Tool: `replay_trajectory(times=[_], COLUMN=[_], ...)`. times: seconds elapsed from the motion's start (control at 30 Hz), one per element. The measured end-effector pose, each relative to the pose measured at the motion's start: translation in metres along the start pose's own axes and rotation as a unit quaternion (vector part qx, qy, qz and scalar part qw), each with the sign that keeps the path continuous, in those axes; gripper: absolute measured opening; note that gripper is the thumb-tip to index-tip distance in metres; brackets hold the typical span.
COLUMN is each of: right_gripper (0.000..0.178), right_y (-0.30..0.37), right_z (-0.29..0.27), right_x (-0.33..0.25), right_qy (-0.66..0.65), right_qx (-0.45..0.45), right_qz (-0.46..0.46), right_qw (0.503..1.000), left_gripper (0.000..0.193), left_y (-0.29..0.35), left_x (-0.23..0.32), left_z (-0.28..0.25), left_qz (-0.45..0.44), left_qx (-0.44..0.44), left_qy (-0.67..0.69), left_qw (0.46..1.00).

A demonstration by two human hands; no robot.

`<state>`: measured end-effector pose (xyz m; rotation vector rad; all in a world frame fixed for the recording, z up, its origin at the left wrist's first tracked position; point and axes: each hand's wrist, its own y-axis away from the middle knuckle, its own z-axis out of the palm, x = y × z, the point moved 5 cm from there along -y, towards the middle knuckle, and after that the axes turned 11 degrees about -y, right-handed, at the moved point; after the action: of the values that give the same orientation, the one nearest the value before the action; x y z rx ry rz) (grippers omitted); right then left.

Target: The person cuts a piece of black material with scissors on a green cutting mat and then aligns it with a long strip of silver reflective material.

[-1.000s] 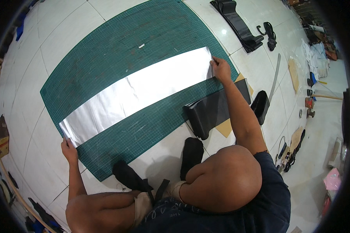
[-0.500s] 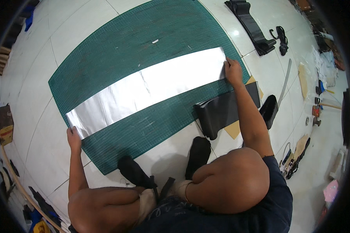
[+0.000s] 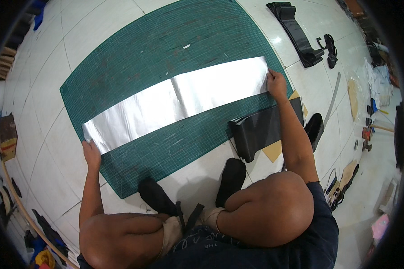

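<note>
Silver reflective sheet (image 3: 175,101), a long shiny strip of foil-like material, lies slantwise across the big green gridded cutting mat (image 3: 134,54) on the white tiled floor (image 3: 40,67). We pin its ends: our left hand (image 3: 90,151) grips the near-left corner, fingers curled on the edge, and our right hand (image 3: 276,83) presses flat on the far-right end. To lay it well, we judge it best to keep an even pull from both ends so the centre crease flattens, and to line one long edge with the mat's grid. A folded black sheet (image 3: 265,130) lies just beside our right forearm; we should keep clear of it.
</note>
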<state>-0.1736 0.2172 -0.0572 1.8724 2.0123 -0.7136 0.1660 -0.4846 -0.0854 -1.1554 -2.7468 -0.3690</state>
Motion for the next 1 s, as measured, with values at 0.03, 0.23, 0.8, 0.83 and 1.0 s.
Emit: replay_trajectory(times=[0.03, 0.23, 0.8, 0.83, 1.0], right_gripper=[0.029, 0.029, 0.033, 0.034, 0.035], right_y=[0.0, 0.005, -0.005, -0.003, -0.006], right_z=[-0.002, 0.002, 0.011, 0.012, 0.017], right_x=[0.005, -0.004, -0.001, -0.005, -0.001], right_qy=[-0.003, 0.011, -0.016, -0.008, -0.003], right_qx=[0.003, -0.005, -0.027, -0.027, -0.05], right_qz=[0.018, 0.018, -0.003, 0.0, 0.02], right_qw=[1.0, 1.0, 1.0, 1.0, 0.999], left_gripper=[0.032, 0.037, 0.027, 0.025, 0.026], left_y=[0.001, 0.005, 0.013, 0.015, 0.019], left_x=[0.002, -0.016, -0.046, -0.051, -0.049], left_z=[-0.001, -0.001, -0.005, -0.008, -0.017], left_qz=[-0.012, -0.068, -0.098, -0.125, -0.141], left_qx=[0.001, 0.029, 0.049, 0.023, -0.015], left_qy=[0.02, 0.055, 0.183, 0.229, 0.323], left_qw=[1.0, 0.996, 0.977, 0.965, 0.936])
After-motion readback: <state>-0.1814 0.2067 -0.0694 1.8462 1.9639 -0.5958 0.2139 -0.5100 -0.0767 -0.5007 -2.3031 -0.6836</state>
